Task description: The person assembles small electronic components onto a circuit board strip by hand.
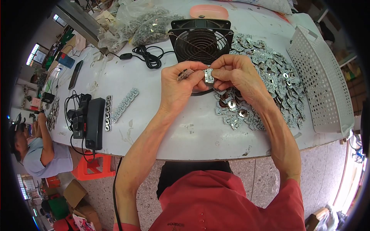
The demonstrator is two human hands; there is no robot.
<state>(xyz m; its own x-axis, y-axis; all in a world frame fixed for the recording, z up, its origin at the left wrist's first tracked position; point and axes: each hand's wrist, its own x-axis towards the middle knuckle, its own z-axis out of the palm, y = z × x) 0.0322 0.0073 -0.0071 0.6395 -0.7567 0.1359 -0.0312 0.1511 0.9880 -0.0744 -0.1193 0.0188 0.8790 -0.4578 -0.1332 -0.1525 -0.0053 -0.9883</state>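
A spread heap of small silvery metal plates (279, 82) lies to the right of the right hand (235, 73), and a black square-framed fan (201, 43) stands just beyond both hands. The left hand (174, 84) curls round a small brownish-silver piece (185, 74). Between the hands, the right thumb and fingers pinch a small, silvery rectangular plate with holes (208, 76); it seems light, stiff, unlikely to break (perhaps slick), best gripped by its edges.

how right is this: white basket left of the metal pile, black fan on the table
The side is wrong: the head view shows the white basket to the right of the metal pile. The black fan does stand on the table.
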